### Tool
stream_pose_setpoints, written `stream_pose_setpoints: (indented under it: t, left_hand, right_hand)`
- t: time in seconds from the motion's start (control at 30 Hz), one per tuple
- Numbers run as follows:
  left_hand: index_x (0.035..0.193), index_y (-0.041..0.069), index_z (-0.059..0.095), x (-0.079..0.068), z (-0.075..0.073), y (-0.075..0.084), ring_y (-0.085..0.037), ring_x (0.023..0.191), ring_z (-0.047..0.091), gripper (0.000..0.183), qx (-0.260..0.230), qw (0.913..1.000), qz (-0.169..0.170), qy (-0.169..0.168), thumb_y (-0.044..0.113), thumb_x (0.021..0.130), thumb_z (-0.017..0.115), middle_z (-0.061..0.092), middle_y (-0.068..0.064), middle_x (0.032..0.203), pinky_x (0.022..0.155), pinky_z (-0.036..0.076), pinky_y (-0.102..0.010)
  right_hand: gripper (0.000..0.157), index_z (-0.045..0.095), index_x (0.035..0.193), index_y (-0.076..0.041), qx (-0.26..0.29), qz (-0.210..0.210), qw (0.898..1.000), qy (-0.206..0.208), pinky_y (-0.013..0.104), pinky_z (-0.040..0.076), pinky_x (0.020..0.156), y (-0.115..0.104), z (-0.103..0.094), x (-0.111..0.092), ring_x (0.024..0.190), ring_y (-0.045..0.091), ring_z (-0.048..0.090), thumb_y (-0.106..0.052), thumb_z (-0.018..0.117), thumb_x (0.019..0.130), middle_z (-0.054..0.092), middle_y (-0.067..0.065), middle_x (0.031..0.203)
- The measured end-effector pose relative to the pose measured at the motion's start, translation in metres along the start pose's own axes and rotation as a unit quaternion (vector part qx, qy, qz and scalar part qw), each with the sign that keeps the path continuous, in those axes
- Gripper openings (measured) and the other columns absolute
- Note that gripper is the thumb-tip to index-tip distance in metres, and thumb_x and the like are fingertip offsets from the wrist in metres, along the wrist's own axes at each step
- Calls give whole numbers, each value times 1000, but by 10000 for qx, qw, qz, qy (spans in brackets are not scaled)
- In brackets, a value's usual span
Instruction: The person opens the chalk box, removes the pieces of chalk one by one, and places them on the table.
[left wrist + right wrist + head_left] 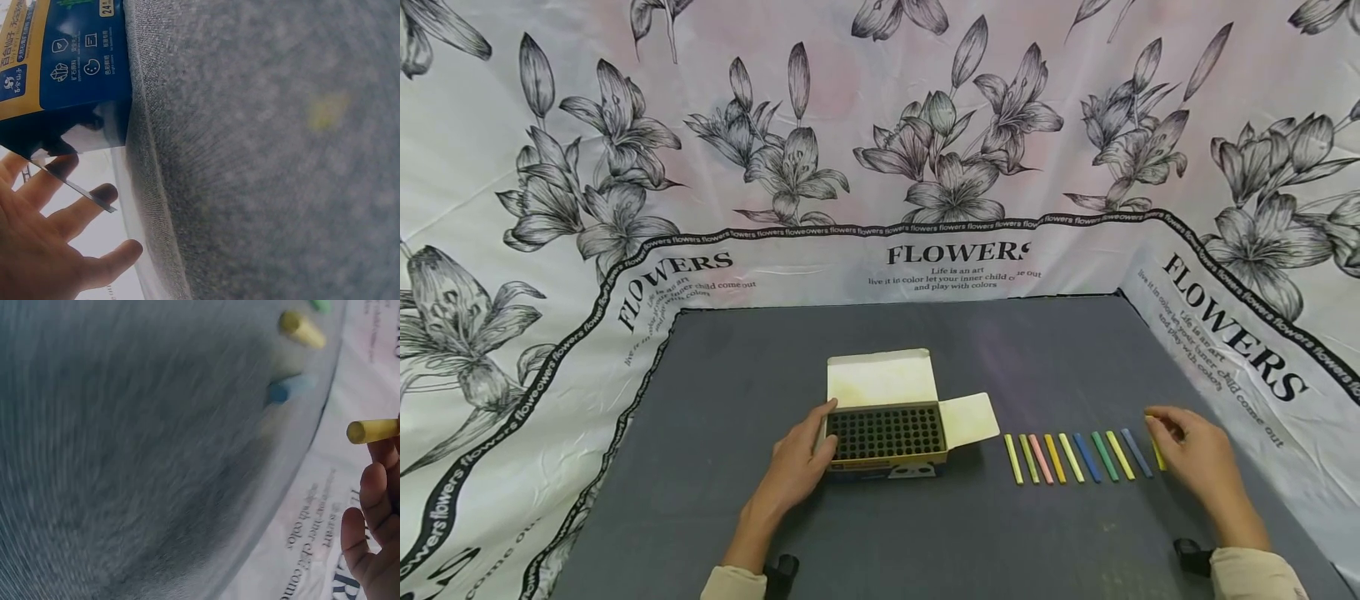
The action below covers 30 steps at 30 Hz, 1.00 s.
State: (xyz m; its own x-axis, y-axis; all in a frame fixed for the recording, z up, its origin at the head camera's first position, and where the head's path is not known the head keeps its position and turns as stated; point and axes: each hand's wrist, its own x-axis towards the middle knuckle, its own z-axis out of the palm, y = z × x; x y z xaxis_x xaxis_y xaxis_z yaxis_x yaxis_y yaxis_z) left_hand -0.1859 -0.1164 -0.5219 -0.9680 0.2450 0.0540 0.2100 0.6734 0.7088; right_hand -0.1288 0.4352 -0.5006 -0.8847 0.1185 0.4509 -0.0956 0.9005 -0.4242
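An open chalk box (917, 469) stands on the dark table, its lid flap (882, 377) and right side flap (970, 419) folded out. Inside sits a black holder (883, 432) with rows of round holes. My left hand (793, 458) rests at the box's left end, fingers spread; in the left wrist view they lie by a thin flap (87, 192) below the blue printed side (81, 62). On the right, my right hand (1198, 454) pinches a yellow chalk stick (372, 430) at the right end of a row. Beside it lies a blue chalk stick (1137, 452).
More chalk sticks lie side by side between box and right hand, among them a green one (1105, 456), a pink one (1041, 459) and an orange one (1055, 458). A flower-printed cloth (820, 275) stands around the back and sides of the table (737, 358).
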Motion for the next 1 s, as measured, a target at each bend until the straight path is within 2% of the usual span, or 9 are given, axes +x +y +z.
stream_pose_setpoints:
  t: [0.07, 0.17, 0.23, 0.27, 0.3, 0.5, 0.6, 0.83, 1.0]
  left_hand:
    - [160, 31, 33, 0, -1, 0, -13, 80, 51, 55, -16, 10000, -8, -15, 28, 106, 47, 54, 4, 78, 95, 35, -59]
    - [160, 31, 34, 1, -2, 0, -12, 75, 49, 55, -7, 10000, 0, 6, 28, 106, 47, 53, 4, 78, 92, 36, -56]
    - [159, 31, 34, 1, -2, 0, -12, 73, 49, 55, -10, 10000, 11, 31, 27, 106, 47, 53, 4, 77, 91, 37, -53]
    - [159, 31, 34, 1, -2, 1, -12, 71, 48, 55, -5, 10000, 23, 45, 27, 106, 48, 53, 4, 76, 90, 36, -52]
    - [159, 31, 35, 1, -2, 1, -12, 69, 47, 55, -10, 10000, 33, 50, 27, 106, 48, 52, 4, 76, 89, 36, -51]
    - [159, 30, 36, -1, -2, 1, -12, 79, 51, 55, -27, 9999, 74, 82, 27, 106, 49, 54, 5, 83, 92, 37, -55]
    - [159, 29, 36, -1, -2, 1, -13, 81, 52, 54, -8, 9999, 96, 89, 27, 106, 49, 54, 5, 81, 93, 37, -57]
    - [159, 29, 36, -1, -2, 0, -12, 67, 47, 54, -1, 9999, 152, 52, 26, 106, 48, 51, 6, 70, 89, 36, -53]
    - [159, 29, 36, -1, -3, 0, -11, 71, 47, 55, 42, 9999, 154, 60, 27, 106, 48, 51, 7, 72, 90, 35, -54]
  right_hand:
    - [19, 75, 110, -1, -185, 21, 9992, -350, 22, 41, 61, 7, 1, 2, 76, -16, 45, -11, 66, 97, 72, 16, 92]
    - [22, 74, 112, 1, -426, 44, 9957, -826, 41, 49, 64, 16, 4, 6, 76, 11, 63, -12, 64, 99, 73, 20, 95]
    - [24, 73, 114, 3, -544, 131, 9919, -1141, 53, 50, 67, 19, 6, 9, 81, 33, 67, -13, 61, 100, 73, 24, 100]
    - [26, 72, 115, 3, -588, 191, 9898, -1282, 57, 49, 70, 20, 7, 9, 84, 41, 67, -14, 60, 101, 72, 26, 103]
    - [26, 72, 116, 4, -630, 245, 9880, -1391, 60, 47, 72, 21, 8, 10, 86, 44, 67, -14, 59, 101, 72, 28, 106]
    - [30, 70, 119, 5, -835, 473, 9775, -1878, 60, 48, 72, 24, 10, 13, 88, 47, 66, -16, 58, 103, 69, 31, 111]
    - [30, 70, 119, 6, -894, 470, 9752, -1968, 60, 48, 71, 24, 12, 16, 90, 49, 66, -16, 59, 102, 69, 32, 112]
    - [27, 71, 116, 4, -982, 522, 9719, -2073, 58, 48, 70, 27, 13, 21, 86, 45, 66, -16, 62, 100, 70, 29, 104]
    - [26, 72, 112, 3, -1019, 582, 9689, -2179, 57, 47, 68, 29, 13, 25, 82, 41, 67, -17, 64, 97, 72, 24, 98]
